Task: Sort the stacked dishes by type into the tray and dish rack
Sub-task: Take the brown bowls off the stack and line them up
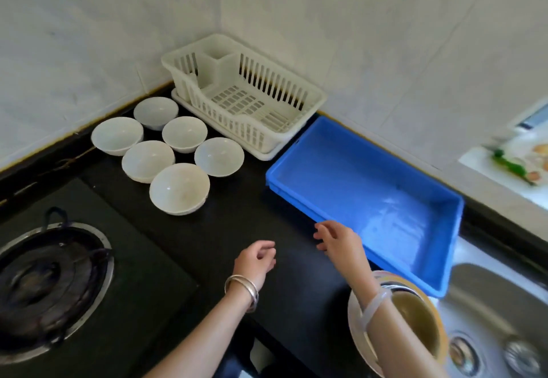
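both hands empty: left hand (257, 262) fingers loosely curled, right hand (338, 241) fingers spread beside the blue tray (444, 285). six white bowls (179, 188) stand unstacked on the bench (243, 229).

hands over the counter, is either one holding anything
Nothing is held: the left hand and the right hand hover empty above the black counter.

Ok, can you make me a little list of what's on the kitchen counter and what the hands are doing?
bowls: six white bowls standing singly on the black counter, none stacked
dish rack: white rack in the corner, nothing in it
tray: blue tray, nothing in it
stack: dishes under the right forearm by the sink
left hand: open, holding nothing
right hand: open, at the tray's near edge
stove: burner at left
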A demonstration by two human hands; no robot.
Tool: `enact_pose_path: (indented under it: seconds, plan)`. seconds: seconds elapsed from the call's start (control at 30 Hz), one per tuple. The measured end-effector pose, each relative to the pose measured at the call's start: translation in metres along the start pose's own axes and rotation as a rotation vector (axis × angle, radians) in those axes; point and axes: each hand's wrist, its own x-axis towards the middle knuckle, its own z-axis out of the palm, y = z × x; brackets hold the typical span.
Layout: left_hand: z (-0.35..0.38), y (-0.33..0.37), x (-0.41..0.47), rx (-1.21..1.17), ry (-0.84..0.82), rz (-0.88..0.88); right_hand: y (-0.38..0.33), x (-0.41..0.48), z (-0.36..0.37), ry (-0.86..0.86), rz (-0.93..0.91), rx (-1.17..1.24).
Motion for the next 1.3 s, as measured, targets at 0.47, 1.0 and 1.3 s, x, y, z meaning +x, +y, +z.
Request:
enact_pose_path:
  seconds: [0.47, 1.0, 1.3]
  plan:
    - [0.149, -0.014, -0.078, 0.704, -0.280, 0.343, 0.133, -0.120, -0.114, 0.431, 0.178, -0.427]
    - [0.160, -0.018, -0.081, 0.756, -0.263, 0.366, 0.139, -0.122, -0.127, 0.483, 0.209, -0.440]
    - [0.164, -0.012, -0.081, 0.758, -0.280, 0.380, 0.147, -0.132, -0.147, 0.504, 0.276, -0.063]
